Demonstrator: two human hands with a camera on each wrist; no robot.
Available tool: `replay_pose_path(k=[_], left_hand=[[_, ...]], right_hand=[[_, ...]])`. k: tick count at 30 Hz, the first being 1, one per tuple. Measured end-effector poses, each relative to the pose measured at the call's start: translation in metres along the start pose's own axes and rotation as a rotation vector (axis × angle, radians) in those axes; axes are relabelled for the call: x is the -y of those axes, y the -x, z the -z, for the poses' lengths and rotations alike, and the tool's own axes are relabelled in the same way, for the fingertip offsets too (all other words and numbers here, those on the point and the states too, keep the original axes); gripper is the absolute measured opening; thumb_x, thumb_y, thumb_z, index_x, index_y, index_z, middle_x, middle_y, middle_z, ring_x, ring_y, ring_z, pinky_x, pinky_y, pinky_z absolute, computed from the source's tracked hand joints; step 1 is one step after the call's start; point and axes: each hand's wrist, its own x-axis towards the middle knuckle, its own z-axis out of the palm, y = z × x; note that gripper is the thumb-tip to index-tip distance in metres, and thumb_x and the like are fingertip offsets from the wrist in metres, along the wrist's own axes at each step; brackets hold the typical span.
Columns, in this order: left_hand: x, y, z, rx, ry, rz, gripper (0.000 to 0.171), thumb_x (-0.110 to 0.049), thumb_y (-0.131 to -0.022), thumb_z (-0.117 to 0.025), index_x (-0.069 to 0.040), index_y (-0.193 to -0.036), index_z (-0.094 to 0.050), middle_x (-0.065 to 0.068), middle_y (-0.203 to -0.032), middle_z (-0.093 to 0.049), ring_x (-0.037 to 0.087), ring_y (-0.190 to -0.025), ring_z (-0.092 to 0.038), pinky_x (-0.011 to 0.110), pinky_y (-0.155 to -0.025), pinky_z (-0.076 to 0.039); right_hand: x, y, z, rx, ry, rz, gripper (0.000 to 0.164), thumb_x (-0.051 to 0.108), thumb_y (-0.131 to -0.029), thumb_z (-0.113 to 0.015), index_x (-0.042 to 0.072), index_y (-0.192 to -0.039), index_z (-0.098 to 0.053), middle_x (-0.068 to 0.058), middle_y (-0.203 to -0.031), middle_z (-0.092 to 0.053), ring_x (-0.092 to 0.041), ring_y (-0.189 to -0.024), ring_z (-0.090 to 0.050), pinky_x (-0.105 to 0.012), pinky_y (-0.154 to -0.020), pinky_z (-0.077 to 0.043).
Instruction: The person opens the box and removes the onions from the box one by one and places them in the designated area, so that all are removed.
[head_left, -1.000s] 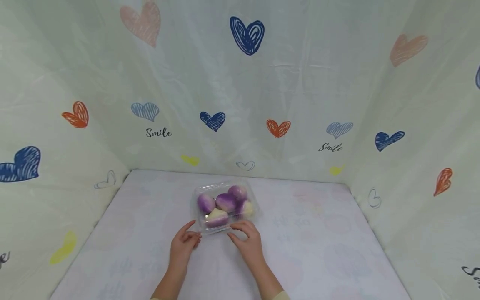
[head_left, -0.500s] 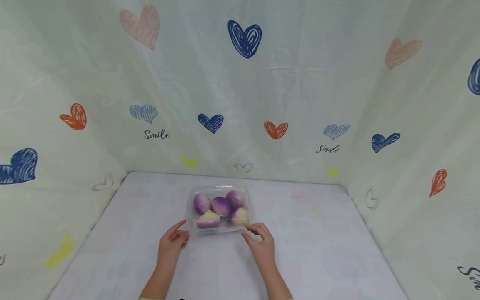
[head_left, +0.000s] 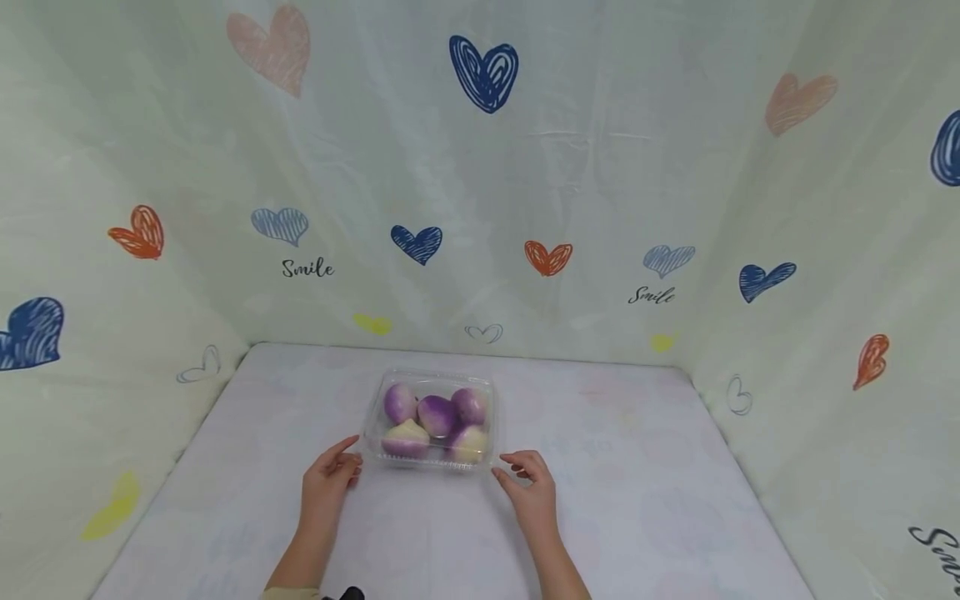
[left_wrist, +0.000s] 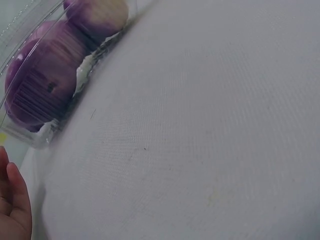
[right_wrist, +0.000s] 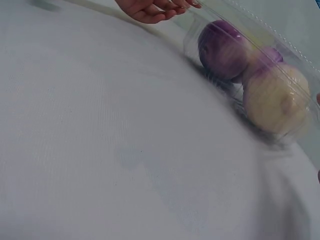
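A clear plastic clamshell box sits on the white-covered table. Several purple-and-white turnips fill it and show through its lid. At its front left corner is my left hand, its extended index fingertip beside the box edge and its other fingers loosely bent. My right hand is at the front right corner, thumb and index finger apart, fingertips close to the edge. The left wrist view has part of my left hand below the box's end. In the right wrist view my left hand appears relaxed past the far end.
A white table cover spreads around the box. Behind and at both sides hangs a pale curtain printed with hearts and "Smile". A small dark round object shows at the bottom edge beside the left sleeve.
The box has turned to lie nearly square to me and shifted slightly left. My hands have moved farther apart, the right one from the front edge's middle out to the corner.
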Motion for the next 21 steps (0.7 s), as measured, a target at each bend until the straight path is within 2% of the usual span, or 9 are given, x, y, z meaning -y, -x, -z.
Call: replay_pose_path(k=[4,10,15,21], left_hand=[[-0.001,-0.003,-0.001,-0.015,0.015,0.002,0.038,0.010,-0.092,-0.055,0.009,-0.130,-0.056,-0.008,-0.078,-0.062,0.004,-0.069,-0.058,0.018,-0.062,-0.051],[-0.001,-0.009,-0.001,-0.018,0.013,0.010,0.036,0.006,-0.094,-0.056,0.008,-0.129,-0.056,-0.006,-0.081,-0.061,0.004,-0.069,-0.057,0.019,-0.062,-0.051],[-0.001,-0.012,-0.002,-0.019,0.000,0.026,0.033,0.003,-0.095,-0.055,0.008,-0.128,-0.056,-0.006,-0.081,-0.061,0.003,-0.070,-0.057,0.018,-0.063,-0.051],[0.001,-0.008,-0.005,-0.018,-0.014,0.025,0.031,0.003,-0.094,-0.054,0.010,-0.124,-0.057,-0.006,-0.081,-0.062,0.004,-0.069,-0.057,0.018,-0.062,-0.051]], right_hand=[[-0.005,-0.001,0.001,0.073,-0.026,-0.057,0.021,-0.008,-0.073,-0.079,-0.004,-0.093,-0.072,-0.020,-0.093,-0.063,-0.040,-0.087,-0.056,-0.040,-0.076,-0.049],[-0.008,-0.001,-0.001,0.190,-0.049,-0.054,0.021,-0.008,-0.072,-0.079,-0.005,-0.092,-0.071,-0.019,-0.094,-0.063,-0.042,-0.089,-0.055,-0.044,-0.079,-0.050],[-0.009,0.000,-0.004,0.184,-0.057,-0.028,0.018,-0.010,-0.074,-0.078,-0.007,-0.089,-0.071,-0.022,-0.091,-0.062,-0.040,-0.086,-0.057,-0.041,-0.075,-0.051],[-0.012,0.001,-0.008,0.152,-0.073,-0.019,0.011,-0.010,-0.076,-0.076,-0.007,-0.085,-0.070,-0.021,-0.088,-0.064,-0.032,-0.081,-0.058,-0.029,-0.072,-0.050]])
